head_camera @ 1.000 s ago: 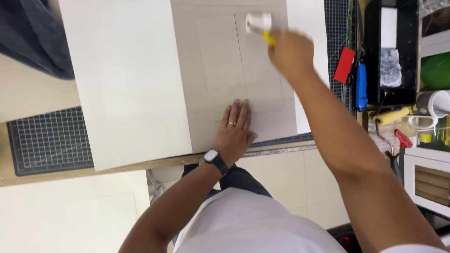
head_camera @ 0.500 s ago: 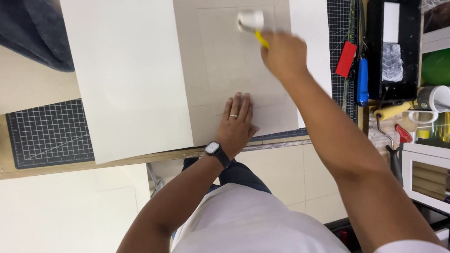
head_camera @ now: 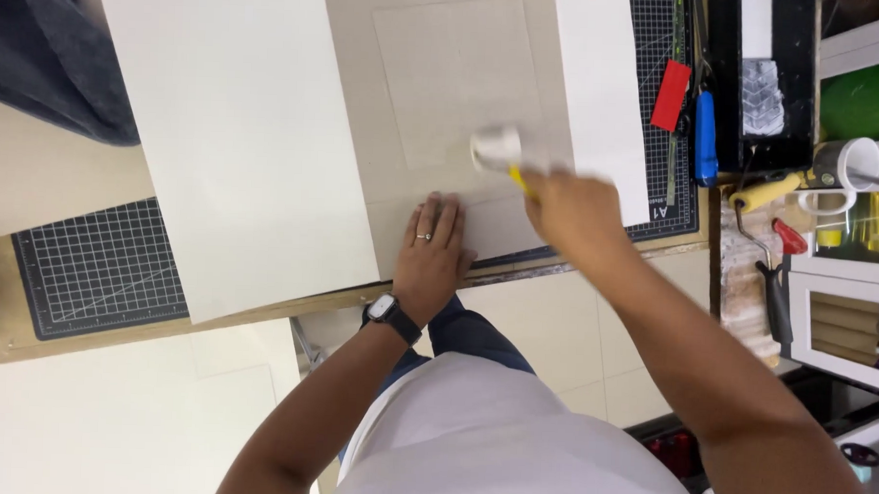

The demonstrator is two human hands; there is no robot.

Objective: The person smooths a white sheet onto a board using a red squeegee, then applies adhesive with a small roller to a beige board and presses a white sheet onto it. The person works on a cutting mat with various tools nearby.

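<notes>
- Fingers of the left hand [head_camera: 431, 256] lie flat and spread, pressing on the lower edge of the beige board [head_camera: 444, 111] at the centre of the frame; they grip nothing.
- Fingers of the right hand [head_camera: 572, 211] are closed around the yellow handle of a small white roller [head_camera: 497, 148]. The hand is blurred, so the exact grip is not clear.
- The roller rests on the board, on the lower right part of a paler square sheet [head_camera: 455, 72], just above the left hand.
- To do this step well, I think the left hand must hold the board firm while the roller goes over the sheet with even pressure, in straight overlapping strokes, and also along the edges.
- A large white sheet [head_camera: 229, 133] covers the upper left of the frame, and it lies partly over a dark cutting mat [head_camera: 98, 264] with a white grid.
- At the upper right, a flat red rectangular thing [head_camera: 671, 94] and a blue handle [head_camera: 705, 139] lie on the mat beside a black tray [head_camera: 723, 91].
- At the right edge there is a green surface [head_camera: 868, 96], and below it a second roller with a yellow handle [head_camera: 768, 190] and a white cup [head_camera: 847, 164].
</notes>
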